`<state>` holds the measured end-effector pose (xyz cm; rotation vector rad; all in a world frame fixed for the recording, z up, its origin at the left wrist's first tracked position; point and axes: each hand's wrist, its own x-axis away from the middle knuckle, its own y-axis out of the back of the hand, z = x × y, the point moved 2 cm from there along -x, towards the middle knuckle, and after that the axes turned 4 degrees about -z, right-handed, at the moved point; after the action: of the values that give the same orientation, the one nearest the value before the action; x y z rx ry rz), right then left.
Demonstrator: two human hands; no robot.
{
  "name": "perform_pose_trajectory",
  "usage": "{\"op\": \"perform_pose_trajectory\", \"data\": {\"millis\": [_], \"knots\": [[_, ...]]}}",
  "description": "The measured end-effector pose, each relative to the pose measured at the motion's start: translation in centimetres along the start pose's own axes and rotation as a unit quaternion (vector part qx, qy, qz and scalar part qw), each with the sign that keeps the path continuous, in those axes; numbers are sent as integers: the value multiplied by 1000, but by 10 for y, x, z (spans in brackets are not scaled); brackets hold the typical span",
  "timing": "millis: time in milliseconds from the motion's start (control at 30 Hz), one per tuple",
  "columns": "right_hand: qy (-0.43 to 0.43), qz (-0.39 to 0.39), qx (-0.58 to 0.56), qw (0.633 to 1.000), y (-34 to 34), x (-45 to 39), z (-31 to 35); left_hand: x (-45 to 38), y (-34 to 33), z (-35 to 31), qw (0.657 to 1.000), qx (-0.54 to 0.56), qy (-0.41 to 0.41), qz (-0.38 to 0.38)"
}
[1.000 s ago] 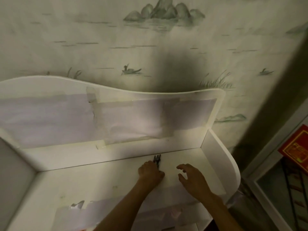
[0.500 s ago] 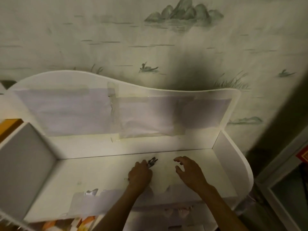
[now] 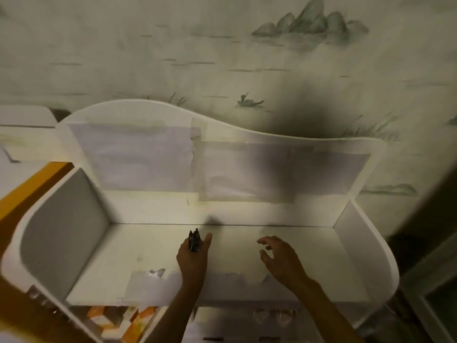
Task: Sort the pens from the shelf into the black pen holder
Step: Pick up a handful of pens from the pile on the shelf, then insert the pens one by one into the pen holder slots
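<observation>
My left hand [image 3: 194,253] grips a small bundle of dark pens [image 3: 194,240]; their tips stick out past my knuckles toward the back of the white shelf [image 3: 309,246]. My right hand [image 3: 278,258] hovers just above the shelf surface to the right, fingers loosely curled and holding nothing. The shelf has a wavy back panel and two rounded side walls. No black pen holder shows in the frame.
Pale paper sheets [image 3: 247,169] are taped on the shelf's back panel, and a strip lies along the front edge. Orange and white boxes [image 3: 133,320] sit below the shelf at the front left. An orange surface [image 3: 32,184] lies to the left, a patterned wall behind.
The view has swung so the shelf sits further right and its left wall shows. My left hand has lifted the pens a little; the right hand stays hovering beside it.
</observation>
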<state>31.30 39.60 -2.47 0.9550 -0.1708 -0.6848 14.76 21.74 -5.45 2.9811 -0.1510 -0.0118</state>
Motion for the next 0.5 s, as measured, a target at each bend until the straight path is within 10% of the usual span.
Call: {"op": "perform_pose_trajectory", "data": {"millis": [500], "knots": [[47,27,-55,997,-12,-11,75,-18,62,-31,995,-84,4,47]]}}
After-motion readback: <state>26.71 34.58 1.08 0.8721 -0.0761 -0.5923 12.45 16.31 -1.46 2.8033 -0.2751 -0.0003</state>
